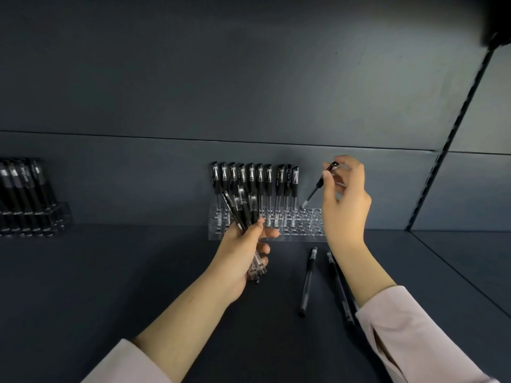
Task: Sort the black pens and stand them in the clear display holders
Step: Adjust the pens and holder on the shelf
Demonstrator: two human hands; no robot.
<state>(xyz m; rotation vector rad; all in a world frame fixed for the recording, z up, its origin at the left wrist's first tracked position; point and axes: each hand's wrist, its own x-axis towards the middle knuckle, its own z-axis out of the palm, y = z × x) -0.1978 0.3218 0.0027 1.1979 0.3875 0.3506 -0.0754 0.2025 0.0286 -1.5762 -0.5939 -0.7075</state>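
Clear holder (311,226): stands at the back of the dark shelf (110,272), with a row of capped black pens (254,186) upright in its left holes.
Right hand (345,205): thumb and fingertips pinch the cap end of a tilted pen (318,186), whose lower end is at a hole just right of the row.
Left hand (240,252): fingers curl round a fanned bundle of pens (240,208).
Loose pens (308,280): two lie on the shelf before the holder.
Far-left holder (59,214): holds black pens.

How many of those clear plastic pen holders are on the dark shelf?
2. One clear plastic holder stands at the far left, packed with black pens; the other holder stands in the middle against the back wall, partly filled. More could lie outside the picture.
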